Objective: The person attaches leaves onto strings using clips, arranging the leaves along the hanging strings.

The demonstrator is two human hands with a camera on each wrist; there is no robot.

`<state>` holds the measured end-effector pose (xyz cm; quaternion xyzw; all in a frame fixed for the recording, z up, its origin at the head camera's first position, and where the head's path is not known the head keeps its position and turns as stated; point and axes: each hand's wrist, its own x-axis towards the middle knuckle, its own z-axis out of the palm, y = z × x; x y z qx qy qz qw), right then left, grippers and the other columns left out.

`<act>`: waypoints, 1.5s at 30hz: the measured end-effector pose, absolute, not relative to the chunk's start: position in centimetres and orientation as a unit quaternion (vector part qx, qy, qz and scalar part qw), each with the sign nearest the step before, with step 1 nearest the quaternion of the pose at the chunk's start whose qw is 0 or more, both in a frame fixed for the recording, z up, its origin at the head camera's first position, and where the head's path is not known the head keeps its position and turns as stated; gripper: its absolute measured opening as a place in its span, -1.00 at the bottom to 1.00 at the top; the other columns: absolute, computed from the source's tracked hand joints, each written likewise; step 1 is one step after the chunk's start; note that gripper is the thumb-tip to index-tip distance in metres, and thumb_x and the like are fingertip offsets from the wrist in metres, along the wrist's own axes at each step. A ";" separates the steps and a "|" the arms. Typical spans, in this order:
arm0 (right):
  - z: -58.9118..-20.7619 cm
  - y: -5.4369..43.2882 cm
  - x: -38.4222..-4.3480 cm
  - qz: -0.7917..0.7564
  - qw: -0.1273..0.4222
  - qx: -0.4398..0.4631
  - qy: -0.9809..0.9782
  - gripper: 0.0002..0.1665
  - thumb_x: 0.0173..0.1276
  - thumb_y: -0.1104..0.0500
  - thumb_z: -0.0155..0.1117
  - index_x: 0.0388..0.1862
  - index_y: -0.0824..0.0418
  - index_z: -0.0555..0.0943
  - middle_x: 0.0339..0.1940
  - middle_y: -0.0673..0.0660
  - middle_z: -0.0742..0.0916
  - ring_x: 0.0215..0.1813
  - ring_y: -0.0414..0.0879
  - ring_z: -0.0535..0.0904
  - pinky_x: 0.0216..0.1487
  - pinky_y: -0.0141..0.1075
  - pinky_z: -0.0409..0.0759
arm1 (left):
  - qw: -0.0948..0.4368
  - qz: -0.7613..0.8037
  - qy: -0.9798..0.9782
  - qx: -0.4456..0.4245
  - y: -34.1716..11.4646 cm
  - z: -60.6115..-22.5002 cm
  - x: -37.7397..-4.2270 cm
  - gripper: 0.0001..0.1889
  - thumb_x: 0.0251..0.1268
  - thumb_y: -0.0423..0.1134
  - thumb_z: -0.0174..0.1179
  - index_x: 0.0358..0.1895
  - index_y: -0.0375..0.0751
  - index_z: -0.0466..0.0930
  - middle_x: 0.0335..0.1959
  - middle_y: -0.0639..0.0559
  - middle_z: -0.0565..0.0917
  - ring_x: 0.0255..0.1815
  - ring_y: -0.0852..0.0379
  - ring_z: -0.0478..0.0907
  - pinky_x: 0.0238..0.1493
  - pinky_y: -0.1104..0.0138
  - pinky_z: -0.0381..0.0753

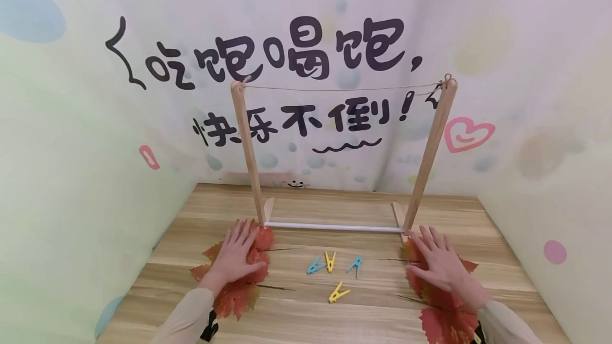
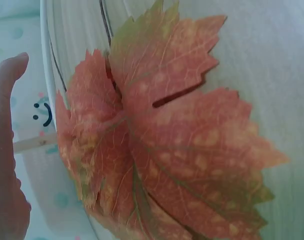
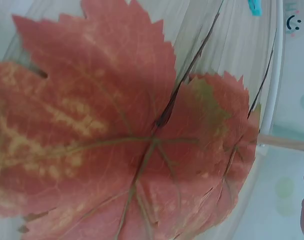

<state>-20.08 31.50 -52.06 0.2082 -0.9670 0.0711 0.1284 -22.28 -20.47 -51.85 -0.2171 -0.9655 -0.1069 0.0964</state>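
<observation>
In the head view my left hand point(image 1: 235, 255) lies with fingers spread over red-orange artificial leaves point(image 1: 237, 299) at the left of the table. My right hand point(image 1: 439, 261) is spread in the same way over red leaves point(image 1: 448, 325) at the right. Thin dark stems point(image 1: 272, 287) point inward from both groups. Between the hands lie two yellow clothespins point(image 1: 337, 293) and two blue clothespins point(image 1: 356, 264). The left wrist view shows a serrated leaf point(image 2: 182, 145) close up. Another veined leaf point(image 3: 92, 100) fills much of the right wrist view.
Behind the clothespins stands a wooden frame point(image 1: 248, 153) with two posts, a white bar point(image 1: 334, 226) at its base and a string point(image 1: 334, 89) tied between the tops. The wood-grain table point(image 1: 306, 206) meets a patterned backdrop point(image 1: 521, 68) at the back and sides.
</observation>
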 end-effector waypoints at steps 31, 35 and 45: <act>-53.5 23.5 -19.5 0.182 0.094 0.332 -0.921 0.08 -0.16 -0.17 0.44 0.33 0.19 0.25 0.24 0.32 0.40 0.19 0.22 0.36 0.01 0.11 0.44 | 0.062 -0.119 -0.946 -0.295 -16.9 -53.3 -20.1 -0.44 -0.03 0.00 0.27 0.02 -0.30 0.50 0.00 -0.15 0.53 0.01 -0.09 0.47 0.00 0.06 0.47; -53.9 22.1 -19.3 0.186 0.094 0.346 -0.915 0.08 -0.18 -0.19 0.45 0.31 0.23 0.28 0.23 0.31 0.43 0.18 0.19 0.38 0.03 0.09 0.43 | 0.074 -0.106 -0.943 -0.307 -16.8 -53.7 -19.6 -0.50 -0.06 0.02 0.29 -0.10 -0.28 0.56 -0.14 -0.10 0.58 -0.09 -0.04 0.52 -0.09 0.11 0.52; -54.7 19.4 -18.7 0.186 0.084 0.361 -0.910 0.01 -0.17 -0.16 0.44 0.25 0.23 0.34 0.18 0.24 0.46 0.16 0.11 0.41 0.02 -0.01 0.48 | 0.085 -0.101 -0.937 -0.322 -16.8 -54.6 -19.2 -0.61 -0.14 0.06 0.34 -0.33 -0.17 0.59 -0.43 0.11 0.51 -0.37 0.13 0.46 -0.37 0.29 0.52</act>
